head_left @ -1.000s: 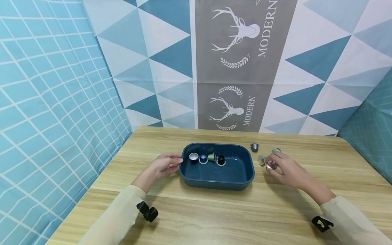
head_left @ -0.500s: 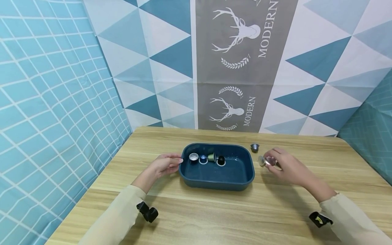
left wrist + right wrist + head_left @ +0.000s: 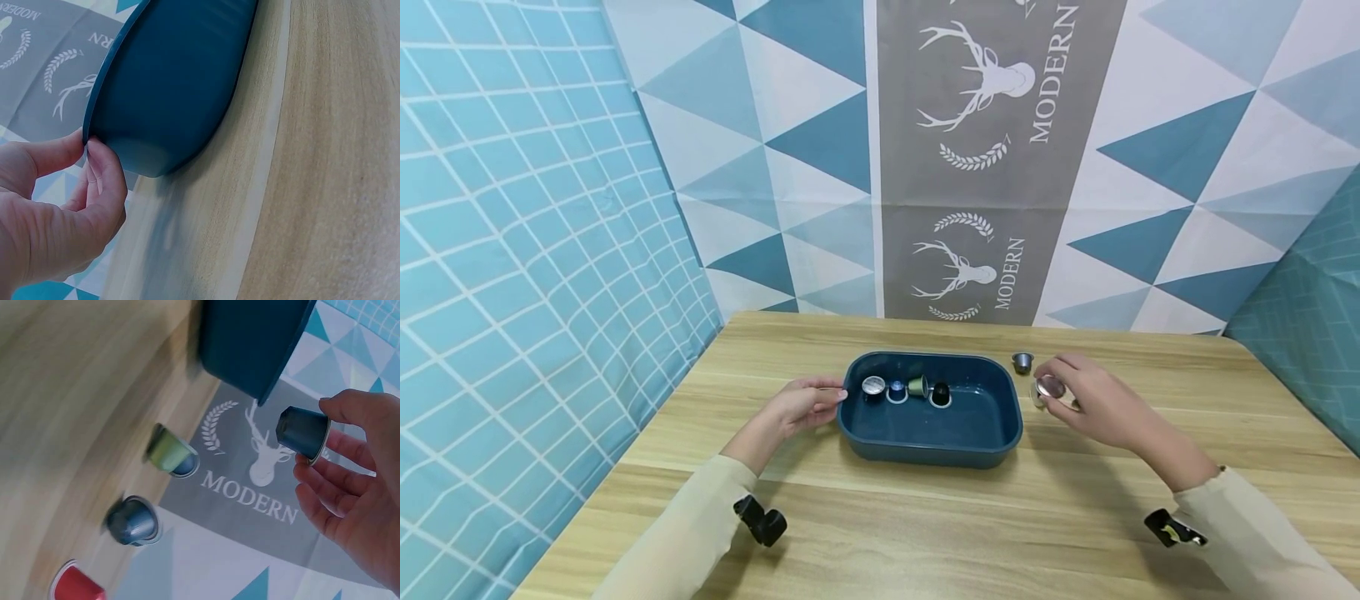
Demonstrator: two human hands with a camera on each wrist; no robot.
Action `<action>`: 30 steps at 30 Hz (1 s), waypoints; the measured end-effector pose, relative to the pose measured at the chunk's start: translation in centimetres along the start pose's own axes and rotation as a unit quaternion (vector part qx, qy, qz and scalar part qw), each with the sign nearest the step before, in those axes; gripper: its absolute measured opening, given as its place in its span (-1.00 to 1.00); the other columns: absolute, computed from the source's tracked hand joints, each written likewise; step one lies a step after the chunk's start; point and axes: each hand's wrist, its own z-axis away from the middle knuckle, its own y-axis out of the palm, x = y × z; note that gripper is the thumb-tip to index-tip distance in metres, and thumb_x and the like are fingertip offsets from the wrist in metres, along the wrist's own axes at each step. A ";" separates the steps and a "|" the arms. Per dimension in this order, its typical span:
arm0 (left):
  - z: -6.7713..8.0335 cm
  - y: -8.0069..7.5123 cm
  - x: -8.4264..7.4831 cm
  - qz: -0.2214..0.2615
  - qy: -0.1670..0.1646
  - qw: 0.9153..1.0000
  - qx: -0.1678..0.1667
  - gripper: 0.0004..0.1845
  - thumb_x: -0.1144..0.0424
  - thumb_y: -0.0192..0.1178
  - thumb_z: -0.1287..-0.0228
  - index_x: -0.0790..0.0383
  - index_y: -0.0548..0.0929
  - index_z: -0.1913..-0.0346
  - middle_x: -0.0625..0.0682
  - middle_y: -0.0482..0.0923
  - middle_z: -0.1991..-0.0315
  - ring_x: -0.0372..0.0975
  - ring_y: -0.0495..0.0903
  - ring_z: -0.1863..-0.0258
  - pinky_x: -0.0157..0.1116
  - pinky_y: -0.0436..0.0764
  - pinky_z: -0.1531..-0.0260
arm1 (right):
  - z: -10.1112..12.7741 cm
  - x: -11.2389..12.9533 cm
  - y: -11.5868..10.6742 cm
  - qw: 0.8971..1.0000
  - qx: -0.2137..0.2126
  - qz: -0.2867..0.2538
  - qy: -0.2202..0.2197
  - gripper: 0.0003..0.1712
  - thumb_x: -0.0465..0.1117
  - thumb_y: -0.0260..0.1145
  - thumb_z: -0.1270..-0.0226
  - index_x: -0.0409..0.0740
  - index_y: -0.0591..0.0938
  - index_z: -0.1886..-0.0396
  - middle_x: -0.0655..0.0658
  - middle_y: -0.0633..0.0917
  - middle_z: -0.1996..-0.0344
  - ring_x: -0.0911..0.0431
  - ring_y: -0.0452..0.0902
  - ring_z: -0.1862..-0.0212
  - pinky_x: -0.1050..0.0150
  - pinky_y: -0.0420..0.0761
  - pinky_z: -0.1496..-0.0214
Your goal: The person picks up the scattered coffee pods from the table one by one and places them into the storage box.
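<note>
Left hand (image 3: 801,404) pinching the rim of the blue tray (image 3: 992,442), thumb and fingers curled on its left end. Inside, 4 capsules (image 3: 906,388). Right hand (image 3: 1093,400) gripping a dark capsule (image 3: 302,432) in curled fingertips, above the table (image 3: 925,525), just right of the tray.

A tray (image 3: 880,437) sits at the middle of the table (image 3: 925,525), in front of the backdrop (image 3: 985,167) that stands behind the table's far edge. In the tray, 4 capsules (image 3: 906,388) lie in a row along its far left part. The left hand (image 3: 797,406) rests on the table just left of the tray, fingertips at its left rim. To the right of the tray, the right hand (image 3: 1093,402) holds 1 capsule (image 3: 1049,387) above the table. Behind it, near the tray's far right corner, another capsule (image 3: 1022,361) stands on the table. In the right wrist view, 3 capsules (image 3: 134,520) lie on the table beyond the tray.
</note>
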 end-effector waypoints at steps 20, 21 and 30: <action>0.0 0.0 0.1 0.003 -0.006 1.000 -0.008 -0.49 0.36 0.14 -0.35 0.42 0.35 -0.31 -0.10 0.53 0.34 -0.40 0.50 0.40 -0.51 0.57 0.35 | -3.2 2.1 -0.9 0.995 0.092 -0.042 0.015 -0.79 -0.23 0.38 -0.22 -0.15 0.62 0.16 0.04 0.60 0.34 0.28 0.49 0.32 0.33 0.59 0.28; 0.0 0.1 0.1 0.003 -0.006 1.000 -0.009 -0.50 0.36 0.14 -0.35 0.42 0.35 -0.31 -0.10 0.54 0.33 -0.40 0.50 0.41 -0.51 0.57 0.35 | -3.4 2.2 -1.0 0.994 0.096 -0.046 0.014 -0.79 -0.23 0.38 -0.22 -0.15 0.62 0.17 0.03 0.61 0.34 0.27 0.50 0.32 0.32 0.60 0.28; 0.1 0.0 0.0 0.002 -0.004 1.000 -0.001 -0.47 0.36 0.14 -0.35 0.43 0.31 -0.34 -0.11 0.54 0.31 -0.41 0.51 0.39 -0.51 0.57 0.32 | -4.9 2.5 -1.1 0.987 0.134 -0.091 0.005 -0.84 -0.28 0.36 -0.22 -0.19 0.61 0.21 0.00 0.61 0.39 0.22 0.51 0.33 0.26 0.61 0.26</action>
